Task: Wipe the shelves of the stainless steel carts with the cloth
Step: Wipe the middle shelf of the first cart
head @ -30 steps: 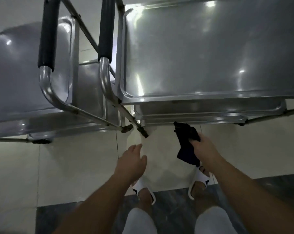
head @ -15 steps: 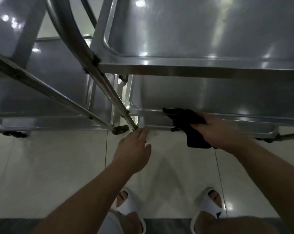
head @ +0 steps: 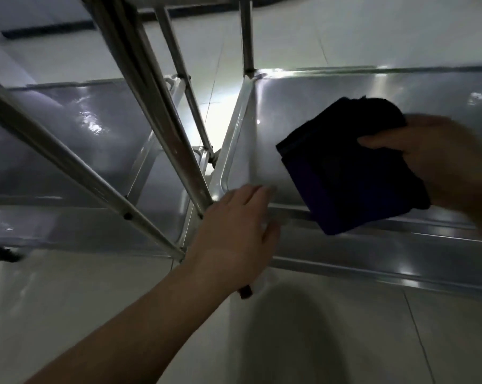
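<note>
My right hand [head: 439, 162] grips a folded dark blue cloth [head: 345, 167] and holds it over the lower shelf [head: 331, 87] of the right stainless steel cart, near the shelf's front rim. My left hand [head: 234, 231] rests with fingers spread on the front left corner of that shelf, beside the cart's slanted leg [head: 162, 126]. The left cart's lower shelf [head: 68, 139] lies to the left, glossy and reflective. The upper shelves are out of view.
Slanted steel frame tubes [head: 68, 167] of the left cart cross the left half of the view. A dark caster [head: 4, 254] sits at the far left. Pale floor tiles [head: 345, 328] spread below and behind the carts, with my shadow on them.
The view dropped low and close to the lower shelves. My right hand carried the cloth up from the shelf's front rim onto the shelf. My left hand reached the shelf corner.
</note>
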